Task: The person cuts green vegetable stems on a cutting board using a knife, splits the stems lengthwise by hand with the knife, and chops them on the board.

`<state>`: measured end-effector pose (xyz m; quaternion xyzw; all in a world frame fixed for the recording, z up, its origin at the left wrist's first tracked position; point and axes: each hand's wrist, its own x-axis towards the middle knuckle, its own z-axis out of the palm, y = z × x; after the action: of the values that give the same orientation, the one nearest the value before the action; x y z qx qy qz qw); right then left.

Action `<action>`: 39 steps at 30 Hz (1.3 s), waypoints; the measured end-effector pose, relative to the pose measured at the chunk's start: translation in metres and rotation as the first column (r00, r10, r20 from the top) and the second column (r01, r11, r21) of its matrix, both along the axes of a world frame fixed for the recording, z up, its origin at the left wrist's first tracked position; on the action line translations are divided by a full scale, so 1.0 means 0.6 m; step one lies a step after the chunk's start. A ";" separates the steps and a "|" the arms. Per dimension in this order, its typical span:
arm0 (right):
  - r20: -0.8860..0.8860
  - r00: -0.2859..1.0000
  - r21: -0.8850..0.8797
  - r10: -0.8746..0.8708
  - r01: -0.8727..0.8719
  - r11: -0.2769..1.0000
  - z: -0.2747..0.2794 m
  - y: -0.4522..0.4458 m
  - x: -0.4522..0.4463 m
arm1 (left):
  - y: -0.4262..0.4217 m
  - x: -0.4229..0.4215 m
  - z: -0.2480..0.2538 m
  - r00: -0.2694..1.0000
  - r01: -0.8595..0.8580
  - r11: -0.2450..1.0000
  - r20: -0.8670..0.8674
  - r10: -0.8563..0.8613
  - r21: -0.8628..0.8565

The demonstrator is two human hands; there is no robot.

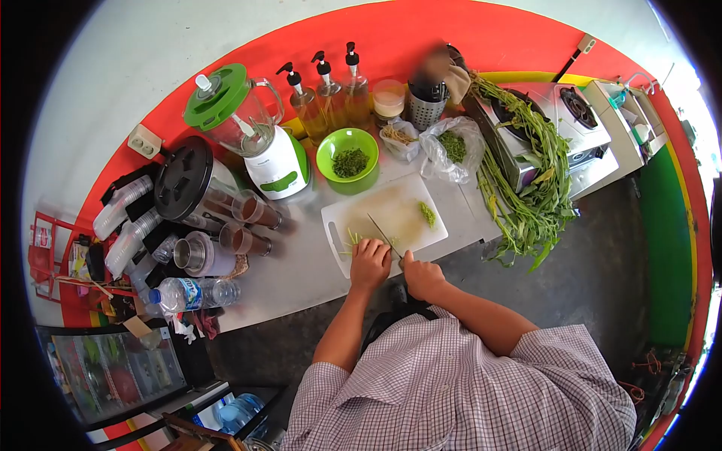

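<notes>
On the white cutting board (338,216), my left hand (371,263) presses with bent fingers on thin green stems (351,240) near the front left edge. My right hand (422,276) is closed round the handle of a knife (381,231), whose blade points up and left beside my left fingertips. A small pile of chopped green pieces (426,214) lies at the board's right. Behind the board stands a green bowl (347,180) with chopped dark greens (350,161) inside.
Long leafy stalks (526,203) hang over the stove (583,120) and table edge at right. A bag of herbs (453,146), oil bottles (331,98) and a blender (274,161) stand behind. Cups (244,240) and a water bottle (194,294) are at left.
</notes>
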<state>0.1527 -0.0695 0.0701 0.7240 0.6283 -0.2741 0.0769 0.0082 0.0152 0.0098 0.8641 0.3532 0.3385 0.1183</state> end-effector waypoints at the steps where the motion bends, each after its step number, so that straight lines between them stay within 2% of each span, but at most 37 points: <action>1: 0.002 1.000 0.003 0.003 -0.003 1.000 -0.002 -0.005 -0.002 | 0.000 0.000 0.001 1.000 -0.006 1.000 -0.006 0.006 -0.003; 3: -0.015 0.999 -0.026 -0.042 0.042 0.999 -0.007 -0.018 -0.007 | 0.000 0.001 0.004 1.000 -0.016 1.000 -0.009 0.016 -0.007; 10: -0.016 1.000 -0.001 0.006 -0.006 1.000 -0.002 -0.009 0.001 | -0.005 0.001 0.005 0.999 -0.012 1.000 -0.036 0.012 -0.014; 16: -0.006 1.000 -0.049 -0.029 0.029 0.998 -0.019 -0.024 -0.002 | -0.004 -0.001 -0.002 1.000 -0.007 1.000 -0.001 0.007 0.005; 18: -0.030 0.999 0.019 -0.021 0.022 1.000 -0.021 -0.014 -0.001 | -0.004 -0.003 0.000 1.000 0.011 1.000 -0.007 -0.011 0.004; 22: -0.034 0.999 -0.023 0.000 -0.001 1.000 -0.009 -0.022 -0.001 | -0.004 -0.007 -0.003 0.999 0.024 1.000 -0.023 -0.024 0.004; 30: -0.093 0.993 0.064 -0.075 0.081 0.995 -0.028 -0.025 0.009 | -0.006 -0.003 -0.005 1.000 -0.009 1.000 0.003 0.009 0.005; 34: -0.164 0.970 0.139 -0.177 0.201 0.970 -0.020 -0.028 0.015 | -0.009 -0.007 -0.008 0.993 -0.116 0.993 -0.024 0.116 -0.021; 39: -0.231 0.968 0.066 -0.102 0.120 0.991 -0.029 -0.039 0.016 | -0.006 -0.005 -0.006 0.968 -0.245 0.969 0.046 0.246 -0.030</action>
<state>0.1621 -0.0928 0.0530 0.7243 0.6019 -0.3339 -0.0399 0.0050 0.0118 0.0062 0.8036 0.4585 0.3674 0.0946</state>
